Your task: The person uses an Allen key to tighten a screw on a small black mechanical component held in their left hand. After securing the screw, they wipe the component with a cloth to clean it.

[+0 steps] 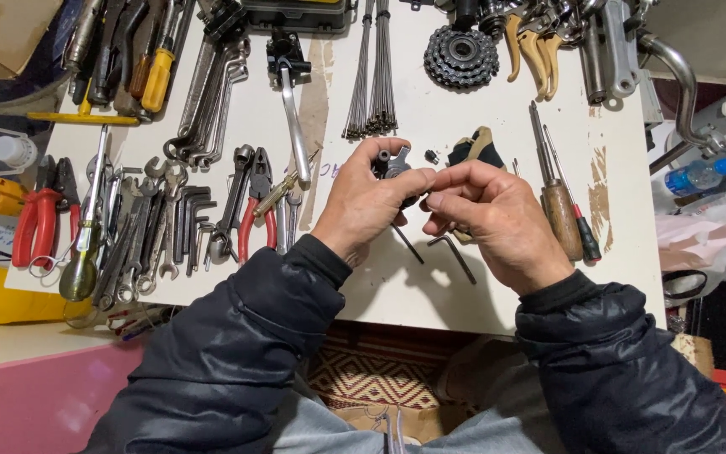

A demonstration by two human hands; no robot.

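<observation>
My left hand grips a small dark metal bicycle part above the white board. My right hand meets it from the right, thumb and forefinger pinched at the part's side; whatever they pinch is too small to make out. Under my hands lie two hex keys and a tan and black brake lever piece. A tiny dark bolt rests just beyond my fingers.
A bundle of spokes, a sprocket cluster, wooden-handled screwdrivers, red-handled pliers, several wrenches and a crank arm cover the board. A water bottle stands right; a yellow container is left.
</observation>
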